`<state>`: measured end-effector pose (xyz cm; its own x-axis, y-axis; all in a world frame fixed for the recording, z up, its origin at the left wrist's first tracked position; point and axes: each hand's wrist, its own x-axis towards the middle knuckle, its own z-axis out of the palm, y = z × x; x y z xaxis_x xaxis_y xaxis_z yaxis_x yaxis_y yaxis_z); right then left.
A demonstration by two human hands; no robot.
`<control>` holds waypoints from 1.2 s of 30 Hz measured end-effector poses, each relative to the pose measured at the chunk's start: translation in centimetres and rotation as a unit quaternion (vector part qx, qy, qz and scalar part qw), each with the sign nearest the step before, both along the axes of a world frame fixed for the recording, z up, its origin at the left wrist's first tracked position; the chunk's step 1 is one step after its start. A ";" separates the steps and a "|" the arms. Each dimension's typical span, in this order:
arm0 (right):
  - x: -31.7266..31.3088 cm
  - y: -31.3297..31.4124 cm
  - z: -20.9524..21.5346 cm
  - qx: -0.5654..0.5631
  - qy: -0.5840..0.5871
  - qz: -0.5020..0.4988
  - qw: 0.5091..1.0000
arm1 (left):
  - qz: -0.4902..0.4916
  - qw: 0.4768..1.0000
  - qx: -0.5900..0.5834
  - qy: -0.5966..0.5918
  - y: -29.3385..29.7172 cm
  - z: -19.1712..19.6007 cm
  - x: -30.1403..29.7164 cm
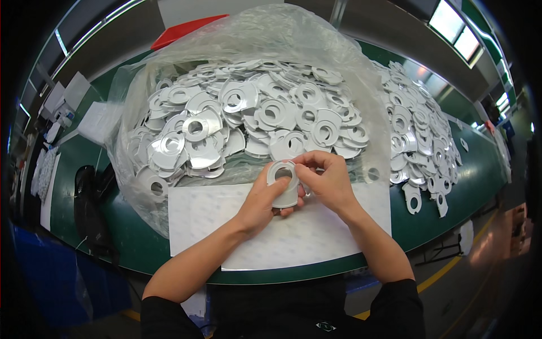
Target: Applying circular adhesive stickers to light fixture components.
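A white plate-like part with a large round hole (pixel 288 199) is held over white sheets in front of me. My left hand (pixel 257 204) is closed around it, with the thumb lying across the hole and fingertips showing below its lower edge. My right hand (pixel 329 182) is closed too, pinching the part's upper right rim between thumb and forefinger. Its other fingers are curled and partly hidden behind the part. Just beyond both hands rises a heap of similar white and shiny silver parts (pixel 271 113), spread inside an open clear plastic bag (pixel 293 37).
White sheets (pixel 305 240) cover the near edge of the green table (pixel 420 233). A second heap of the parts (pixel 420 127) lies at the right. A black object (pixel 89 209) sits at the left. A red tray-like item (pixel 186 31) stands behind the bag.
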<state>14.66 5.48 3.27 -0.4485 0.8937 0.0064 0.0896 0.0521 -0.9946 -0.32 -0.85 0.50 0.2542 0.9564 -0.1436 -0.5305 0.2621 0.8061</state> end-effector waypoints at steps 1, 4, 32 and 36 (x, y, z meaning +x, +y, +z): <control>-0.1 -0.1 0.1 0.003 -0.002 -0.005 1.000 | 0.000 1.000 0.000 0.000 -0.1 0.0 0.0; 0.0 0.3 -0.7 0.035 -0.018 -0.021 0.999 | 0.004 1.000 0.002 0.026 -0.2 0.0 0.1; 1.2 0.0 0.6 0.170 -0.174 0.010 0.970 | -0.047 0.998 -0.052 0.002 0.4 0.7 -0.6; 0.3 -0.2 -0.2 0.147 -0.148 -0.029 0.978 | -0.071 0.995 -0.072 0.012 0.5 0.8 -1.0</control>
<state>14.98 5.31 3.10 -0.4181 0.8968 0.1448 0.3818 0.3182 -0.8677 -1.33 -0.40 1.32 0.3803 0.8804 -0.2833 -0.4613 0.4460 0.7669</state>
